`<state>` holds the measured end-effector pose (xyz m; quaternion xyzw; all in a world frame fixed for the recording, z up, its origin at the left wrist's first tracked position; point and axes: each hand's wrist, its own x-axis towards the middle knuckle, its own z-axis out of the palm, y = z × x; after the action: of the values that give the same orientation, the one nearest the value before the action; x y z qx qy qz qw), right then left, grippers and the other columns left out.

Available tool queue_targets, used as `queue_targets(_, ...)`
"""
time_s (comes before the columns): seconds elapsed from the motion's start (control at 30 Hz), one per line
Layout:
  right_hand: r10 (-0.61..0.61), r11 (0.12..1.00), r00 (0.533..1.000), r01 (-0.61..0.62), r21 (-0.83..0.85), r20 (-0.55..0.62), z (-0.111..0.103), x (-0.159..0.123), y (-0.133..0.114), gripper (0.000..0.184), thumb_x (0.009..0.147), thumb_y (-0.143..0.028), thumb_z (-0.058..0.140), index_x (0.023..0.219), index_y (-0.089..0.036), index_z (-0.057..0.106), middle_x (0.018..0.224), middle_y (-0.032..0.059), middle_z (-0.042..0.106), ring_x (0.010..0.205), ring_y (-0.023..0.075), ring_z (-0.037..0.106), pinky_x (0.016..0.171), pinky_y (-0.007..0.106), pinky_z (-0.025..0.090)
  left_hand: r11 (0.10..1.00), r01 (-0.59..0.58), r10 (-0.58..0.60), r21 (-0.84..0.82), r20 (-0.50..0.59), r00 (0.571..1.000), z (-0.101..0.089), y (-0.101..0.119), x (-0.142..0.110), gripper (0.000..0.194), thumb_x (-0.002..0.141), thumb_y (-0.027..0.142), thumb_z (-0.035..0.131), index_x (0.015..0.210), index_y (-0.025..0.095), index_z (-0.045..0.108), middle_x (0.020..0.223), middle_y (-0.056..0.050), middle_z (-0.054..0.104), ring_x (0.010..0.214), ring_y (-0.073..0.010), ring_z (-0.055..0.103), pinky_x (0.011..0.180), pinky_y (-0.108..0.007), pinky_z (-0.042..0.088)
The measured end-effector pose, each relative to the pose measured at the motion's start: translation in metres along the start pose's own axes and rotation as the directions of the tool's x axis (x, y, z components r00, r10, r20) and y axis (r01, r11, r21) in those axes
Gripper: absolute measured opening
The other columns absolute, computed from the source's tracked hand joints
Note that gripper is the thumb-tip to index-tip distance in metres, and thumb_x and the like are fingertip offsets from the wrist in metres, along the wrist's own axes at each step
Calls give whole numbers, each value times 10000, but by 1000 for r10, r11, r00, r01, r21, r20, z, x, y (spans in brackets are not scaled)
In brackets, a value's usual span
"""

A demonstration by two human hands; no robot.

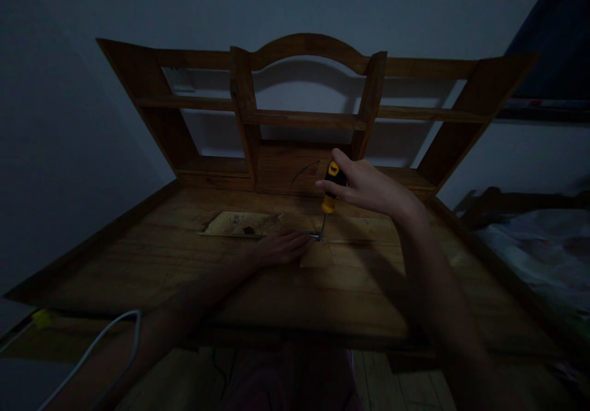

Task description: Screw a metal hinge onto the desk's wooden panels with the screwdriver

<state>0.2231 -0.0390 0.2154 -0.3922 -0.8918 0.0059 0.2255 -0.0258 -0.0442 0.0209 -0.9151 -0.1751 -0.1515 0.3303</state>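
Note:
My right hand (364, 183) is wrapped round the handle of a yellow and black screwdriver (328, 205). The screwdriver stands almost upright, its shaft pointing down at a small metal piece (317, 236), perhaps a hinge. Whether the tip sits in a screw is too small to tell. My left hand (281, 248) lies flat with fingers stretched out, the fingertips at the metal piece's left end. Under and behind the left hand is a pale wooden board (225, 223) with a dark knot. A smaller light wooden piece (318, 255) lies just in front of the metal piece.
All this lies on a wooden desk (161, 263) with a shelf unit (304, 119) along its back. A white cable (110, 325) crosses near my left forearm. A yellow object (41, 319) is at the left front edge. Pale bedding (539, 251) lies to the right.

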Motion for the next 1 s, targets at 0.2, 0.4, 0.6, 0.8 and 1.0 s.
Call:
queue_targets(0.2,9,1000,1000,-8,-13,9,0,0,2,406,943,-513,502,1181,-188,453,813,54,638,652,200,587,578,281,353,1000,-16,16,-14,-2,1000,-2,-1,0,370,977,95,422,1339,115,493,1244,-141,645,1108,-202,632,827,-297,516)
queue_targets(0.4,39,978,998,-50,-205,-59,-1,0,2,435,917,-542,502,1147,-173,507,813,83,641,702,246,589,610,314,363,999,9,-8,-37,42,999,1,0,-2,378,983,111,422,1356,129,484,1261,-147,641,1124,-200,634,857,-290,524)
queue_targets(0.6,-62,995,997,58,-85,-45,0,2,3,258,931,-373,492,1098,-184,547,952,77,665,841,225,617,729,310,415,999,3,0,-53,54,999,-2,0,-3,415,983,100,401,1393,144,450,1363,-141,583,1220,-197,584,952,-308,496)
queue_targets(0.8,20,987,994,-37,-159,-103,3,4,6,333,910,-414,512,1129,-166,546,933,104,678,812,257,625,707,333,416,998,-7,11,-65,50,999,-2,-1,-2,423,992,109,383,1412,127,434,1412,-133,547,1265,-201,556,990,-319,482)
queue_targets(1.0,-40,996,996,33,-87,-80,1,4,3,284,930,-394,489,1104,-183,565,923,78,678,840,240,631,747,326,430,998,-13,12,-68,-17,1000,5,-1,-4,392,990,102,402,1373,130,483,1382,-136,575,1217,-208,596,932,-311,518)
